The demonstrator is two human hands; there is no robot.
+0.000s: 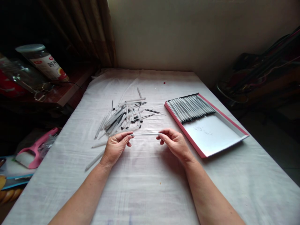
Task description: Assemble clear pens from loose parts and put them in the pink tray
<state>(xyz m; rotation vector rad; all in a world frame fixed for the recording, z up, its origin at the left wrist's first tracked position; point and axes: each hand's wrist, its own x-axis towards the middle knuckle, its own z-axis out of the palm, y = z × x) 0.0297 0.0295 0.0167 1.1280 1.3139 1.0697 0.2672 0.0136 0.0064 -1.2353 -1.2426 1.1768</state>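
Observation:
My left hand (118, 145) and my right hand (173, 142) are raised over the near middle of the table, in front of a heap of pen parts. Between them a thin, pale pen refill (147, 134) lies level, pinched at each end by thumb and fingers. The fingertips hide both of its ends. Just beyond my left hand are loose clear pen barrels (100, 126), dark refills (152, 111) and small black-ended caps (136, 117). To the right of my right hand, a shallow red-edged box (192, 139) holds a row of pens (191, 107) in its far half.
A pale cloth (140, 193) covers the table. On a side shelf at the left stand a lidded jar (47, 62) and a pair of glasses (42, 92). A pink-handled peeler (35, 153) lies lower left. A tiny red bit (164, 83) rests at the back.

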